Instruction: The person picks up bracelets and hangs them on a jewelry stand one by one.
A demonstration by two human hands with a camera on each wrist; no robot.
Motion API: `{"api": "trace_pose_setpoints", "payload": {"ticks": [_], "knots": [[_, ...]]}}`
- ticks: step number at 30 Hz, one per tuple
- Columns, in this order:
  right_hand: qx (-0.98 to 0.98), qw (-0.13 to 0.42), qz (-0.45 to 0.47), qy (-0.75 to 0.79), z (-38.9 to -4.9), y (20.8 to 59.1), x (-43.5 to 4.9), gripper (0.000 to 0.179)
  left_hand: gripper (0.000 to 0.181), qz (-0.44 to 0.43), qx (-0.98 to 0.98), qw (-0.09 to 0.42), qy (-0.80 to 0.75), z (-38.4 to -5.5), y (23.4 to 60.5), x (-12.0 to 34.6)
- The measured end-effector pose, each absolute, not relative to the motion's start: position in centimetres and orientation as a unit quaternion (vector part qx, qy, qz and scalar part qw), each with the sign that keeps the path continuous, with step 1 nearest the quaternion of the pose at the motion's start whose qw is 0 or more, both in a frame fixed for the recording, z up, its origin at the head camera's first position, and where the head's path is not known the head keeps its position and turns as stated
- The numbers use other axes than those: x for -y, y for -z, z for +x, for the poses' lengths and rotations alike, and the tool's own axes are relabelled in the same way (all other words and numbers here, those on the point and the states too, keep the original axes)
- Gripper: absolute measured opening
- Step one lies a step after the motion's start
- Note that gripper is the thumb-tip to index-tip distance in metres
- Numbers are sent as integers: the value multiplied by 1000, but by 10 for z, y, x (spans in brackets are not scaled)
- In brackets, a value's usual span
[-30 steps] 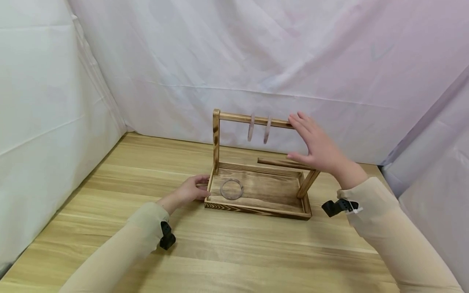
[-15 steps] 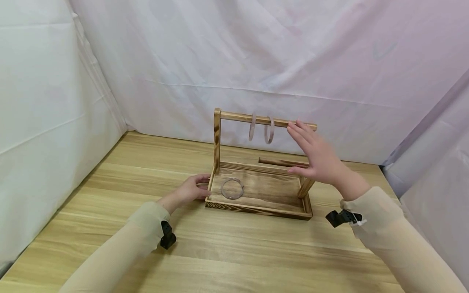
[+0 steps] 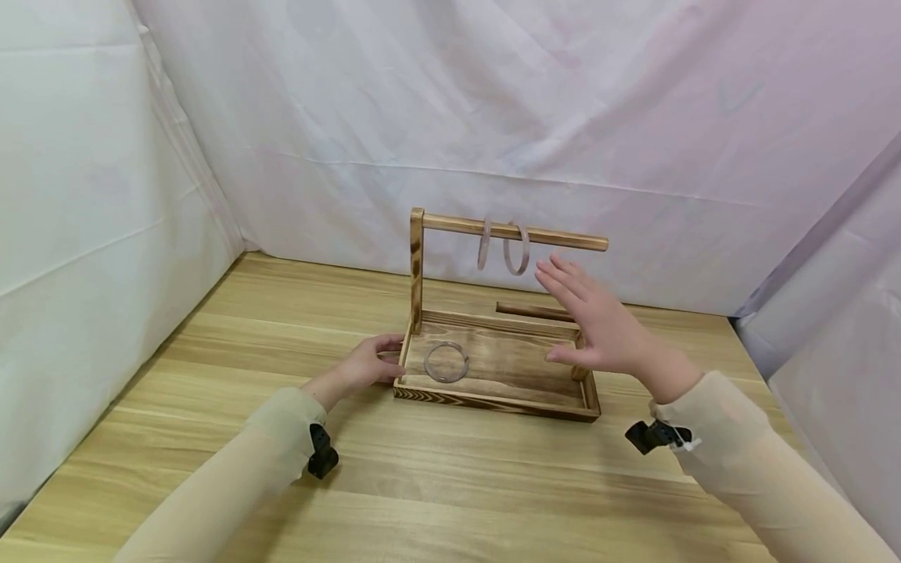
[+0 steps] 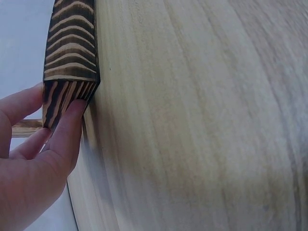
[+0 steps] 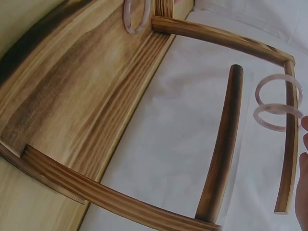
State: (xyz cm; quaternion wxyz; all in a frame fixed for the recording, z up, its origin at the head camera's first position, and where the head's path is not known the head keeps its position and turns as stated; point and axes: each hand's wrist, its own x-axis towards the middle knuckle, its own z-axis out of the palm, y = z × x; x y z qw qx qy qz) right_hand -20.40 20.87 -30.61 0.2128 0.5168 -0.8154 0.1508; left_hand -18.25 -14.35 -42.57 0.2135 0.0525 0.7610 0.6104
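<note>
A wooden bracelet stand (image 3: 496, 403) with a shallow tray base stands on the table. My left hand (image 3: 357, 366) holds the tray's left end; in the left wrist view its fingertips (image 4: 73, 109) press against the striped wood. Two pale pink bangles, the left one (image 3: 483, 252) and the right one (image 3: 525, 254), hang from the upper bar (image 3: 572, 239). Another bangle (image 3: 427, 363) lies flat in the tray's left part. My right hand (image 3: 601, 327) is beside the right bangle, fingers extended and thumb apart, holding nothing. It hides most of the lower bar's post.
The lower bar (image 3: 533, 311) juts leftward behind the tray, and the upper bar's right end is free. Light wood-grain table (image 3: 450, 485) surrounds the stand. White cloth (image 3: 422, 102) hangs behind it and at both sides.
My right hand has moved down and left, away from the upper bar's end. The right hanging bangle has turned to show more of its ring. My left hand stays put.
</note>
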Motion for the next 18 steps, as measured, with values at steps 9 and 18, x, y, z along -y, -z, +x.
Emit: {"api": "trace_pose_setpoints", "payload": {"ticks": [9, 18], "knots": [[800, 202, 546, -144, -198, 317, -201, 93, 65, 52, -761, 213, -610, -182, 424, 143], [808, 149, 551, -147, -189, 331, -190, 90, 65, 49, -758, 218, -613, -181, 422, 143]]}}
